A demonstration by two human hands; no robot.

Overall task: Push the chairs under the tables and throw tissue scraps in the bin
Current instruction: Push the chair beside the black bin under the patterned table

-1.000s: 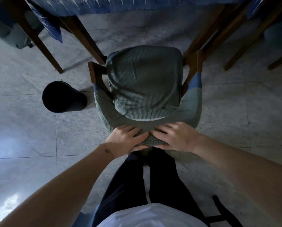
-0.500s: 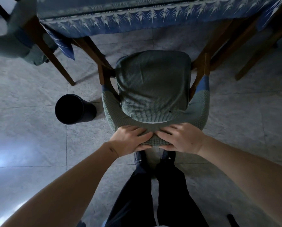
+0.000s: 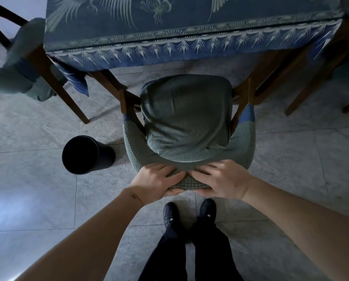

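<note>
Chair has gone forward since the earlier frames — its seat front now sits close to the hanging edge of the tablecloth, and more of the table top shows at the upper edge of view. Left hand and right hand both grip the top of the chair's padded backrest, side by side, fingers curled over the green cover and thumbs underneath; fingertips nearly meet at the middle. Chair's wooden arms stand between the table legs, seat not yet under the top. Bin — dark, round, open-mouthed — stands on the tiled floor just beside the chair's left side, apart from it. A second chair in the same green cover sits at the table's left end, partly cut off. Person's dark shoes stand right behind the backrest. No tissue scraps can be made out.
</note>
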